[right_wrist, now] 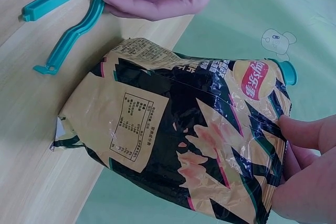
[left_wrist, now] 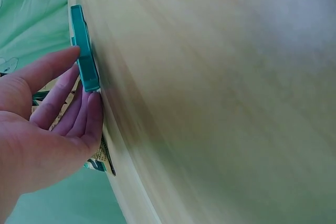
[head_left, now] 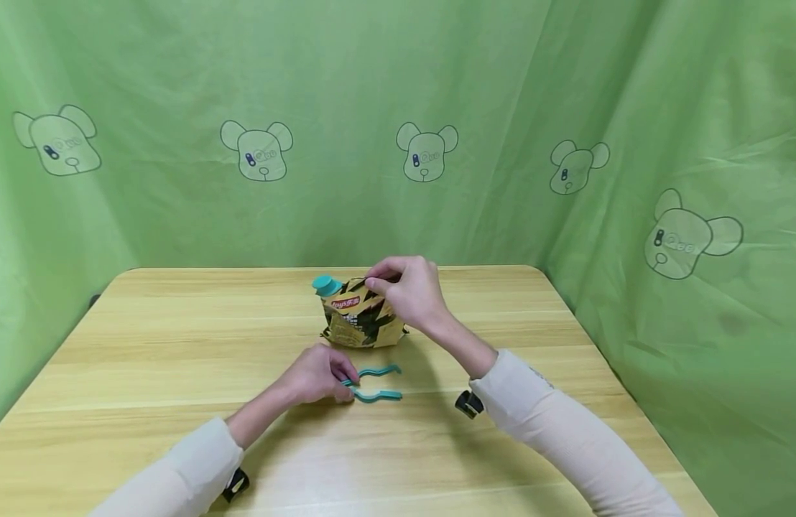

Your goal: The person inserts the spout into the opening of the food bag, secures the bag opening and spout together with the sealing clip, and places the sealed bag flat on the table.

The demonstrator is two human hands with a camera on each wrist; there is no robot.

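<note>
Pale sleeves [head_left: 566, 431] extend before the snack bag [head_left: 362, 319], upright on the table [head_left: 178, 345] — left hand [head_left: 315, 375] in front of the bag, fingers pinching a spread teal clip [right_wrist: 64, 44]; right hand [head_left: 416, 291] pinching the bag's top edge.

I pinch the top edge of an upright yellow-and-black chip bag [head_left: 362, 319], teal cap [head_left: 325, 285] at one corner; nearer me, I grip a teal clip [right_wrist: 67, 39], arms apart.
</note>
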